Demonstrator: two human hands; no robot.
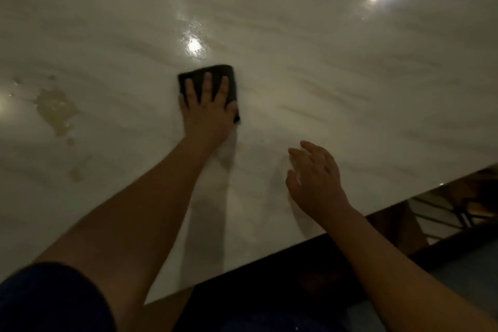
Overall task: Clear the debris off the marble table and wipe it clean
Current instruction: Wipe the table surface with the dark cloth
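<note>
The marble bench [310, 67] fills most of the frame, a pale, glossy slab with soft grey and beige veins running across it. Bright lamp reflections shine in it: one just above the middle of the frame, a pair at the upper right, and a faint glow at the far left edge. Its near edge runs diagonally from the lower middle up to the right side, with dark floor and furniture beyond it in the lower right corner.

A dark cloth [207, 75], folded into a rough rectangle, lies flat on the bench slightly left of centre. The left hand [206, 113] presses down on it, palm flat, fingers spread across its top, so this grip is open and bearing on the cloth, not pinching it. The left arm reaches in from the lower left, with a dark blue sleeve [51, 302] at the corner.

At the left of the frame a yellowish, wet-looking spill [58, 109] spreads over the marble in an irregular patch, with smaller drops and smears [76, 174] trailing below it. It lies well apart from the cloth.

The right hand [315, 180] is right of centre near the bench's edge, fingers loosely spread and holding nothing; whether it touches the surface cannot be told, as it is slightly blurred.
</note>
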